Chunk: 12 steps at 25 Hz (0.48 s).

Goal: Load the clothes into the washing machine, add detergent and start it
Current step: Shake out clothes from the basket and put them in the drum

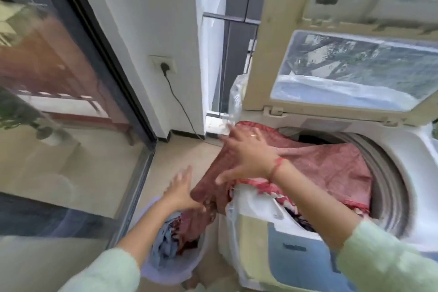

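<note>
Top-load washing machine (419, 168) stood at right, lid (294, 30) up. Red patterned cloth (331, 168) lay across the drum opening, its left end hanging over the machine's near-left rim toward the laundry basket (166, 272) on the floor. Right hand (246, 156) lay flat on the cloth, fingers spread wide, gripping nothing. Left hand (180, 187) was at the cloth's hanging edge above the basket, fingers straight, touching the fabric; thumb hidden, blurred. More clothes (166, 244), blue and red, sat in the basket. Plug in wall socket (163, 65) on far wall, cable (182, 106) trailing down. Glass sliding door (59, 78) at left.
</note>
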{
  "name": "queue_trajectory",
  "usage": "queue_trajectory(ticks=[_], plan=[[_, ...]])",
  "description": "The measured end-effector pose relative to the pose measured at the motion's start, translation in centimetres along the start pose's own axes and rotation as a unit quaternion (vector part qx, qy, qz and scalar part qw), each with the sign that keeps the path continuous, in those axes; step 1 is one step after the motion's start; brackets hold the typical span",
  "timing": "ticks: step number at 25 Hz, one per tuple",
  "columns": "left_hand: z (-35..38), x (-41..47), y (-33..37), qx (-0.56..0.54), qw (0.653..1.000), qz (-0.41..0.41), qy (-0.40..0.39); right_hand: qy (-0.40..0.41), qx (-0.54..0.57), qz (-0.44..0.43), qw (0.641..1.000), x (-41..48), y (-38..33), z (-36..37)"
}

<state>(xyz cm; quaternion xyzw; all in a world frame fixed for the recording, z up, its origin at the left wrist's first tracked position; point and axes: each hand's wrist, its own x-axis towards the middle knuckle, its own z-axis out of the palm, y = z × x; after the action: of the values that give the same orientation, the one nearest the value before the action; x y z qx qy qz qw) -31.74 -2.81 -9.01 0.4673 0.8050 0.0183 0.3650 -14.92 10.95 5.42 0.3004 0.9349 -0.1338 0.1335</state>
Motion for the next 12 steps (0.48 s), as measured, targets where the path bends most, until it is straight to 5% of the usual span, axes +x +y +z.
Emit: queue_trajectory(ticks=[2,5,7,10,12], plan=[[3.2,2.8,-2.3,0.057,0.996,0.02,-0.059,-0.116,-0.208,-0.024,0.971,4.9,-4.5,2.6],[5.9,4.2,-3.2,-0.006,0.998,-0.018,-0.056,-0.231,-0.385,0.043,0.893,7.1,-6.4,5.8],[6.8,3.9,-3.4,-0.059,0.996,-0.048,-0.043,-0.179,-0.348,-0.012,0.92,6.3,-6.1,5.3],[7.4,2.2,-2.1,-0.151,0.986,-0.067,0.022,-0.034,-0.162,-0.066,0.984,3.3,-3.9,2.6],[5.9,-0.1,0.3,-0.271,0.956,-0.042,0.102,0.066,-0.025,-0.072,0.995,0.0,-1.5,0.1]])
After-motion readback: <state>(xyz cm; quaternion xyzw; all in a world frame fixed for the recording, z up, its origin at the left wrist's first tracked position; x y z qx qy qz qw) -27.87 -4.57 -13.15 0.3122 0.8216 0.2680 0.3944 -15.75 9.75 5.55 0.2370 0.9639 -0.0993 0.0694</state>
